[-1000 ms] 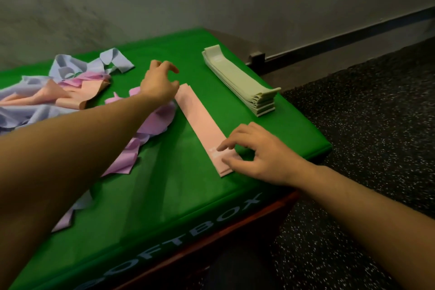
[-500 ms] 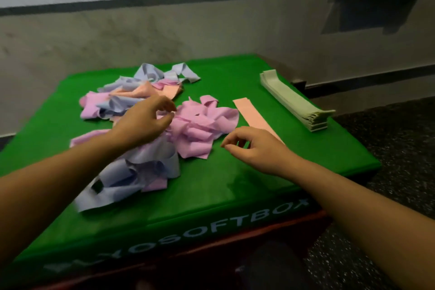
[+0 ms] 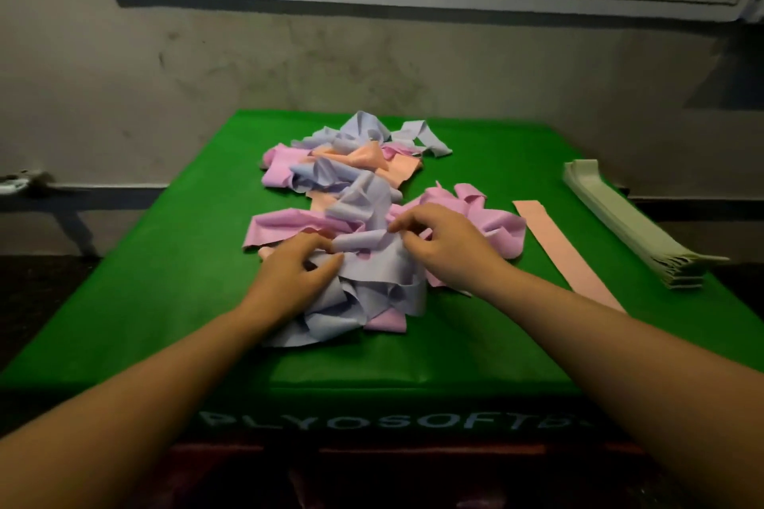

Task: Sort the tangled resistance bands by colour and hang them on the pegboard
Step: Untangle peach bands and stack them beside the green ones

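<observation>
Both hands work the near end of the tangle [image 3: 351,215] at centre of the green tabletop [image 3: 173,302]. Left hand [image 3: 289,273] and right hand [image 3: 446,244] each pinch folds of a lilac band [image 3: 372,281], fingers curled. Sorted: one peach band [image 3: 566,252] flat at 3 o'clock, pale-green stack [image 3: 632,223] beyond it. Risks: the lilac loop threads under pink bands [image 3: 492,223]; pulling likely tightens the knot or drags pink onto the peach band, remixing colours. No pegboard identifiable in view.
</observation>
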`<state>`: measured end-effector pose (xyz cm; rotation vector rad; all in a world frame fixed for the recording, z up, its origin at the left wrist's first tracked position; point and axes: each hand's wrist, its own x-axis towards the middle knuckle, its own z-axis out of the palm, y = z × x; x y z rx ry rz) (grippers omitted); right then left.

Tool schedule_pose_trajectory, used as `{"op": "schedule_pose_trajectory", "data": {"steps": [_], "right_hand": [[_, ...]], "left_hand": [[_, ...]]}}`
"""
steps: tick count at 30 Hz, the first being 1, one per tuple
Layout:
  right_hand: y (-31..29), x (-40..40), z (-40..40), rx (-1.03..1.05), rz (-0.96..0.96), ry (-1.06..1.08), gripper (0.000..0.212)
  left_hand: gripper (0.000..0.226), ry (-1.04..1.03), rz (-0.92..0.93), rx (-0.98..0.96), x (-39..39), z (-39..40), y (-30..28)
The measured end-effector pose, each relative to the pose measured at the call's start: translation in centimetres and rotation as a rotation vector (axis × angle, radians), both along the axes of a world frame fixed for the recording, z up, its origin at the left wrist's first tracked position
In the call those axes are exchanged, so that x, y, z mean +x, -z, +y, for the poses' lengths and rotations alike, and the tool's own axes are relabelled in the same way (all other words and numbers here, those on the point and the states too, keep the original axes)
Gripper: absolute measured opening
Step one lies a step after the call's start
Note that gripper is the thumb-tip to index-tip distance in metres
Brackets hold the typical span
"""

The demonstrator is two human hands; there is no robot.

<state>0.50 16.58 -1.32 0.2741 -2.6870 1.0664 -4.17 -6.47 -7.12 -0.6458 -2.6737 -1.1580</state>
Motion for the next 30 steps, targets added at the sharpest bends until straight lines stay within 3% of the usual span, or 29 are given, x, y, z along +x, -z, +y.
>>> {"op": "schedule_pose_trajectory", "data": {"steps": [4,8,11,14,20,22,24,28,30], "right_hand": [[-0.4,-3.2,-2.0,0.111,0.095,-0.020,0.019],[-0.2,-7.2,-3.0,0.074,0.121,0.028,0.020],[-0.4,-9.4,-3.7,0.031,0.166,0.089,0.021],[-0.3,-12.0,-3.1,-0.090,0.052,0.170,0.024],[2.3,-16.0,0.4,0.123,-0.258,0.303,0.045],[3.2,-16.0,1.1,0.171,-0.279,0.314,0.037],[3.8,-15.5,1.2,0.166,-0.210,0.324,0.023],[3.4,-14.1,0.9,0.258,0.080,0.343,0.028],[2.9,-13.1,1.0,0.255,0.126,0.305,0.025]], "left_hand": [[0.034,-0.014,0.139,-0.072,-0.7,0.4,0.7],[0.045,-0.027,0.328,-0.146,-2.2,1.2,0.4],[0.063,-0.004,0.290,-0.157,-3.6,1.5,0.6],[0.064,0.053,0.217,-0.199,-4.3,1.8,1.2],[0.056,0.045,0.255,-0.189,-4.6,1.9,1.7],[0.061,0.034,0.268,-0.192,-4.4,1.9,1.7],[0.066,0.031,0.283,-0.189,-4.3,2.0,1.7],[0.066,0.009,0.287,-0.214,-4.2,2.0,1.7],[0.064,-0.004,0.288,-0.245,-4.3,2.1,1.7]]}}
